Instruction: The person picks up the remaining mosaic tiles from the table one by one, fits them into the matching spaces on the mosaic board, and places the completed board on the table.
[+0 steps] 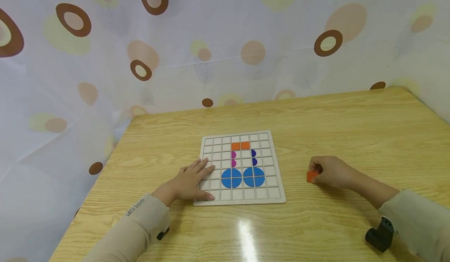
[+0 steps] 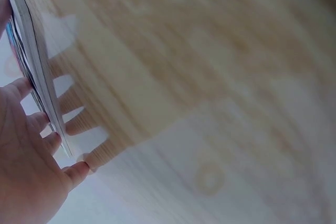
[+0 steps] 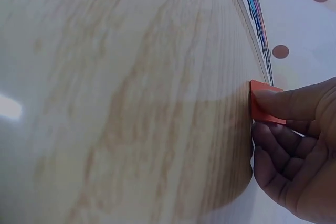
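Note:
A white grid board lies flat on the wooden table, bearing colored pieces. Two orange squares sit side by side near its top. Below them are magenta half-round pieces and dark blue ones. Lower down, blue quarter pieces form two circles. My left hand rests with spread fingers on the board's left edge. To the right of the board, my right hand pinches an orange square tile between thumb and fingers, at the tabletop.
The wooden table extends around the board on all sides. Behind it and at the left hangs a pale cloth with brown and yellow circles. A black wrist device hangs at the right cuff.

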Demonstrator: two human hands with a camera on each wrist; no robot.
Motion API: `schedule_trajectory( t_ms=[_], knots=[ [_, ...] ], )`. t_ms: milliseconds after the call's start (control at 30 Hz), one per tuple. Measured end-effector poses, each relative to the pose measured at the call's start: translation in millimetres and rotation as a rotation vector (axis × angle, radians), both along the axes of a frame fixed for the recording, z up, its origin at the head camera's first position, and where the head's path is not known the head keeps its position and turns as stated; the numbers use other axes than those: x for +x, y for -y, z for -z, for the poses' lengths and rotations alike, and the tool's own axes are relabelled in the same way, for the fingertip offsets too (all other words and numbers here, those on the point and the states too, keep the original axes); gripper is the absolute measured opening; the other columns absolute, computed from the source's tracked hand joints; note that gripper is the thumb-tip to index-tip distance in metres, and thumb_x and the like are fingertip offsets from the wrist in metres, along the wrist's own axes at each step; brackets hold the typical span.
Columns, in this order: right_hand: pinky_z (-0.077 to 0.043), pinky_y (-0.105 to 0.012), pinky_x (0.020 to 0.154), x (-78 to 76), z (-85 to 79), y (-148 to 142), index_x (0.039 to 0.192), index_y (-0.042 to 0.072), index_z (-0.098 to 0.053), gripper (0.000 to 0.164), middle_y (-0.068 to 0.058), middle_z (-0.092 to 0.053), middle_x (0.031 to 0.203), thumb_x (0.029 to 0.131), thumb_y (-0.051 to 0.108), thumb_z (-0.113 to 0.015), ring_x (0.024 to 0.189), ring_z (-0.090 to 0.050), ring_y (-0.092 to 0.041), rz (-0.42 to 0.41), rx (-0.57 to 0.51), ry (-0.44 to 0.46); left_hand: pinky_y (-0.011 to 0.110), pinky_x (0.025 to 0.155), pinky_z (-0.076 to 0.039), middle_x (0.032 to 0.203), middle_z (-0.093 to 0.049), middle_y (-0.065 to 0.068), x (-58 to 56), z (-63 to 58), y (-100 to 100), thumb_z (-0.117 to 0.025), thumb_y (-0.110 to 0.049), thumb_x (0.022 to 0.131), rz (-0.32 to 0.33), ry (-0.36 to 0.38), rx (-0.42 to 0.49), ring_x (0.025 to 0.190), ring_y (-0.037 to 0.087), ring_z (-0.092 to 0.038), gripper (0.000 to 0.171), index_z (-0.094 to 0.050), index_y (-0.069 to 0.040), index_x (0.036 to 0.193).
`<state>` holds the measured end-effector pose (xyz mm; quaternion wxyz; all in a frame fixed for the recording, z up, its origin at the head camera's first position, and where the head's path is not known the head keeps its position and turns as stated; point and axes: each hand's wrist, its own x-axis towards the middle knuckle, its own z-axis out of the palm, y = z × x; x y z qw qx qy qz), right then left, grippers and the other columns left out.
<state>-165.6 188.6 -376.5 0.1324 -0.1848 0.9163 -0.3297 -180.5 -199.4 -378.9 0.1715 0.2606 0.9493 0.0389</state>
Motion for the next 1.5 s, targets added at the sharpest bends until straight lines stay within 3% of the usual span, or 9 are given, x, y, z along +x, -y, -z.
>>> schedule_trajectory(
  t_ms=[367, 667, 1033, 1500],
  knots=[
    [-0.038, -0.025, 0.055, -7.9, -0.2, -0.2, 0.088, 0.001, -0.054, 0.010, -0.003, -0.052, 0.077, 0.079, 0.000, -0.056, 0.067, -0.043, -0.015, 0.027, -0.125, 0.057, 0.049, 0.096, -0.014, 0.144, -0.006, 0.005, -0.9, 1.7, 0.2, -0.053, -0.064, 0.069, -0.005, 0.010, -0.001, 0.130, 0.024, -0.001, 0.088, -0.019, -0.021, 0.139],
    [-0.039, -0.029, 0.058, -19.1, 1.6, 7.3, 0.089, 0.002, -0.055, 0.008, -0.005, -0.052, 0.078, 0.081, 0.005, -0.056, 0.069, -0.045, -0.017, 0.012, -0.219, 0.008, 0.050, 0.096, -0.012, 0.144, -0.004, 0.003, -2.1, 3.3, 0.9, -0.053, -0.064, 0.069, -0.016, 0.037, 0.007, 0.130, 0.023, 0.001, 0.089, -0.018, -0.023, 0.139],
    [-0.039, -0.029, 0.056, -36.2, -4.3, 36.7, 0.092, 0.003, -0.057, 0.013, -0.006, -0.050, 0.078, 0.079, 0.006, -0.058, 0.069, -0.044, -0.020, 0.063, -0.205, 0.002, 0.049, 0.097, -0.012, 0.144, -0.004, 0.003, -1.8, 2.7, -0.2, -0.054, -0.063, 0.069, -0.023, 0.037, 0.004, 0.130, 0.022, 0.001, 0.087, -0.018, -0.023, 0.139],
    [-0.040, -0.028, 0.057, -61.4, -3.4, 60.8, 0.094, 0.002, -0.060, 0.014, -0.009, -0.051, 0.083, 0.083, 0.008, -0.054, 0.076, -0.047, -0.022, 0.122, -0.213, -0.013, 0.048, 0.097, -0.012, 0.144, -0.005, 0.004, -0.5, -1.6, -2.1, -0.055, -0.060, 0.071, -0.021, 0.038, 0.000, 0.130, 0.023, 0.000, 0.086, -0.019, -0.022, 0.139]
  ],
)
